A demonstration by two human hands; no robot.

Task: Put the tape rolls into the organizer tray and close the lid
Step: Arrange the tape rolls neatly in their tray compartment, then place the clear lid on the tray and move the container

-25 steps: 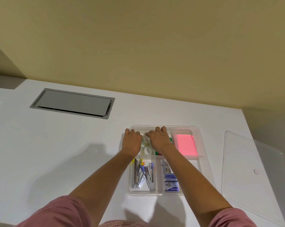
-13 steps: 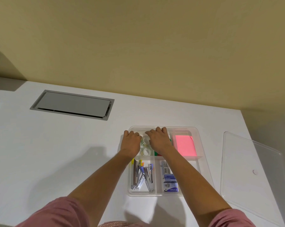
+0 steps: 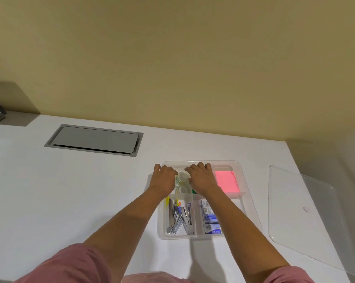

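Note:
A clear plastic organizer tray lies on the white table. Clear tape rolls sit in a row in its far-left compartment. My left hand rests palm down against the left side of the rolls, over the tray's left wall. My right hand lies palm down against their right side, partly covering something green. The fingers of both hands curl down, thumbs touching the rolls. The clear lid lies flat on the table to the right of the tray, apart from it.
The tray also holds a pink notepad, several staplers and staple boxes. A grey cable hatch is set into the table at the back left. The beige wall stands close behind the tray.
Both hands stay in the same compartment against the tape rolls. Only slight shifts of the fingers and the camera show.

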